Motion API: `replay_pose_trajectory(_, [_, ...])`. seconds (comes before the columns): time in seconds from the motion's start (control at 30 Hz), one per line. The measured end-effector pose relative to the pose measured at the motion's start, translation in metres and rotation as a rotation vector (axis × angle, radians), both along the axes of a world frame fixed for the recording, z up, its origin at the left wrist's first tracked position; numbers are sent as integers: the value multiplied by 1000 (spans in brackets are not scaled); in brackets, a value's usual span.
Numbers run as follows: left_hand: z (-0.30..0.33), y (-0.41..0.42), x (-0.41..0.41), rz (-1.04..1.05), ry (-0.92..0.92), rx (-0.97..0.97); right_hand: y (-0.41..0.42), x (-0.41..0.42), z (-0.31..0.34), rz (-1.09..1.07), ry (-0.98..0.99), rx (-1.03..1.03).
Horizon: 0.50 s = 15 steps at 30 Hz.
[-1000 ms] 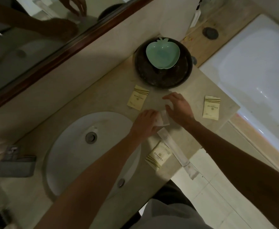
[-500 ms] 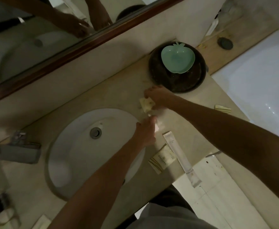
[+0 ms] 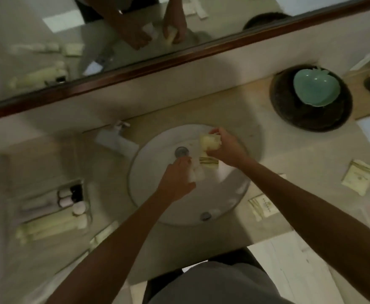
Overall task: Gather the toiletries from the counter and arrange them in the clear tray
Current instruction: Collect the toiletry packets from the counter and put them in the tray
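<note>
- Right hand (image 3: 224,148) is closed on a cream sachet (image 3: 209,143), held over the sink (image 3: 149,194)
- Left hand (image 3: 176,179) grips a small pale packet (image 3: 196,174), blurred, just below and left of the right hand
- Clear tray (image 3: 54,207) lies well left of the left hand, already holding bottles and tubes
- Two loose sachets, one (image 3: 263,206) and another (image 3: 358,179), rest on the counter (image 3: 300,163), right of the right forearm

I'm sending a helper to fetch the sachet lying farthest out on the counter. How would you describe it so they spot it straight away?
Start at the dark round bowl holding the green apple-shaped dish, right of the sink. Toward the counter's front edge from it lies a cream sachet. Unlike the other loose sachet by the sink rim, it sits alone near the counter's right end.
</note>
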<state>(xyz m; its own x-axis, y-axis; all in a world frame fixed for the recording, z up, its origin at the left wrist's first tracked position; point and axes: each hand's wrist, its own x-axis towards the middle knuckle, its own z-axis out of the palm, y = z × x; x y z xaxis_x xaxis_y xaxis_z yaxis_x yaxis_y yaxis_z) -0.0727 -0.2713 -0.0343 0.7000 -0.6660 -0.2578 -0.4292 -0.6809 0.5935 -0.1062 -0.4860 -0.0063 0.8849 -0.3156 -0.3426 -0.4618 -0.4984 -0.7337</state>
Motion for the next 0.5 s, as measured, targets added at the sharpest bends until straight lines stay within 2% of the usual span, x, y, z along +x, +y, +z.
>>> replay_pose_trajectory(0.1, [18,90,6,83,-20,-23,80,15,21,38,-64,178])
replay_pose_trajectory(0.17, [29,153,8,147,-26,-10,137,19,28,67,-41,244])
replay_pose_trajectory(0.33, [40,302,22,244,-60,69,276,20,21,40,126,313])
replay_pose_trajectory(0.5, [33,408,55,337,-143,198,373,23,6,77,235,340])
